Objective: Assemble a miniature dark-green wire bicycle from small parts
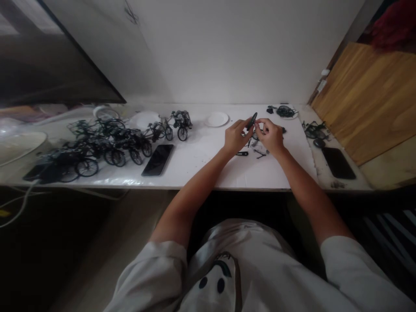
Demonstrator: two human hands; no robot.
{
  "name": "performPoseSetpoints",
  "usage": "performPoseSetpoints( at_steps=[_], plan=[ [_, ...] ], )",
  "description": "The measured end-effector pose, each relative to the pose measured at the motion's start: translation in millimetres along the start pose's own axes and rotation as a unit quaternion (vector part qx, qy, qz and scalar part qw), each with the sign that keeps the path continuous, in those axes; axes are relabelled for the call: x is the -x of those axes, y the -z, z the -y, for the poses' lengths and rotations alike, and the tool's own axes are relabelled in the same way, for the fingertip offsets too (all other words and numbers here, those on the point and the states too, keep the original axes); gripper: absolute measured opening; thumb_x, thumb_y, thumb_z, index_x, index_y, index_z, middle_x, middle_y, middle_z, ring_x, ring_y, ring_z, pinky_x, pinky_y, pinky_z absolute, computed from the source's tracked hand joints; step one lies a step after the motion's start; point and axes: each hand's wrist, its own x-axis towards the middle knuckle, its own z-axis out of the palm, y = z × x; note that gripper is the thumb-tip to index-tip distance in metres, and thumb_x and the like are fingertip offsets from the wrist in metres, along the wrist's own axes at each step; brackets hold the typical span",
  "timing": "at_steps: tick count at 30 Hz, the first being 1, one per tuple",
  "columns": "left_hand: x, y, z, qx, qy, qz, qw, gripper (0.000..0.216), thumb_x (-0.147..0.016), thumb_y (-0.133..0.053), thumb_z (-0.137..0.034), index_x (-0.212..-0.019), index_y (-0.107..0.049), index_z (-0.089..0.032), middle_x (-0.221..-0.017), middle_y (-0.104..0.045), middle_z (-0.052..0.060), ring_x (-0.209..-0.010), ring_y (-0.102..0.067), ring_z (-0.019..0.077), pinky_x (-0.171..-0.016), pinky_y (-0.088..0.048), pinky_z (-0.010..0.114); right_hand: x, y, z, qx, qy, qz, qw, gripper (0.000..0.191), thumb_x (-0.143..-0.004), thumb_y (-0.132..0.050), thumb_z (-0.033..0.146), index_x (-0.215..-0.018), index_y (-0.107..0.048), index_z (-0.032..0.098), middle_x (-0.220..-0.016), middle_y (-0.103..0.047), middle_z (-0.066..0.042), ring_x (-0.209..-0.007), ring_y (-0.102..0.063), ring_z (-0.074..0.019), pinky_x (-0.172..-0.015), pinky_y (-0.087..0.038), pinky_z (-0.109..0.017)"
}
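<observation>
Both my hands meet above the white table (pixel 208 169), right of its middle. My left hand (pixel 236 136) is closed around a small black wheel (pixel 252 120), which stands up between the fingertips. My right hand (pixel 271 136) pinches at the same wheel from the right side; whatever small piece it holds there is too small to name. Under the hands lie a few small black parts (pixel 256 152) on the table top.
Several finished black model bicycles (pixel 107 145) crowd the table's left side. One black phone (pixel 158 159) lies near the middle, another phone (pixel 338 162) at the right. White plates (pixel 217 119) sit at the back, more black parts (pixel 286 112) at the back right. A wooden board (pixel 367 99) leans at the right.
</observation>
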Motion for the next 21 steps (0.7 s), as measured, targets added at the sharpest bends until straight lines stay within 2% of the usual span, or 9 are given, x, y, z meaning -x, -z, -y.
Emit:
performPoseSetpoints(
  at_steps=[5, 9, 14, 18, 21],
  plan=[
    [0.9, -2.0, 2.5, 0.019, 0.003, 0.019, 1.0, 0.036, -0.107, -0.06, -0.035, -0.135, -0.075, -0.019, -0.106, -0.079, 0.009, -0.076, -0.071, 0.0128, -0.069, -0.059, 0.026, -0.5, 1.1, -0.3, 0.026, 0.012, 0.0, 1.0, 0.03, -0.101, -0.061, 0.048, -0.102, -0.077, 0.023, -0.062, -0.058, 0.001, -0.055, -0.052, -0.0158, -0.066, -0.043, -0.03],
    [1.6, -3.1, 5.0, 0.033, -0.005, 0.033, 0.999, 0.038, -0.108, -0.058, -0.034, -0.14, -0.072, -0.018, -0.109, -0.078, 0.011, -0.078, -0.072, 0.0133, -0.074, -0.063, 0.028, -1.2, 0.8, 4.8, 0.001, 0.0, -0.02, 1.0, 0.028, -0.097, -0.062, 0.046, -0.097, -0.077, 0.023, -0.059, -0.051, 0.003, -0.053, -0.046, -0.0148, -0.064, -0.043, -0.03],
    [2.6, -4.3, 5.8, 0.006, -0.024, 0.017, 1.0, 0.037, -0.109, -0.059, -0.033, -0.14, -0.073, -0.019, -0.107, -0.08, 0.009, -0.08, -0.073, 0.0128, -0.075, -0.062, 0.026, -0.8, -1.0, 11.7, -0.105, -0.072, -0.024, 0.992, 0.021, -0.09, -0.068, 0.041, -0.091, -0.075, 0.021, -0.055, -0.035, 0.009, -0.051, -0.033, -0.0123, -0.058, -0.036, -0.029],
    [3.3, -5.1, 7.2, 0.002, -0.019, 0.024, 1.0, 0.036, -0.109, -0.059, -0.032, -0.14, -0.074, -0.021, -0.113, -0.081, 0.011, -0.093, -0.076, 0.0155, -0.079, -0.062, 0.027, -1.7, -2.8, 13.8, -0.156, -0.118, -0.019, 0.98, 0.019, -0.087, -0.07, 0.038, -0.088, -0.076, 0.02, -0.056, -0.036, 0.009, -0.054, -0.032, -0.0123, -0.058, -0.035, -0.03],
    [3.3, -4.8, 8.4, -0.006, -0.015, 0.028, 0.999, 0.035, -0.11, -0.059, -0.032, -0.139, -0.074, -0.021, -0.112, -0.082, 0.011, -0.093, -0.076, 0.0158, -0.078, -0.061, 0.027, -2.5, -3.5, 13.7, -0.168, -0.125, -0.016, 0.978, 0.019, -0.086, -0.071, 0.037, -0.087, -0.078, 0.018, -0.057, -0.035, 0.009, -0.055, -0.033, -0.0123, -0.059, -0.035, -0.03]
  ],
)
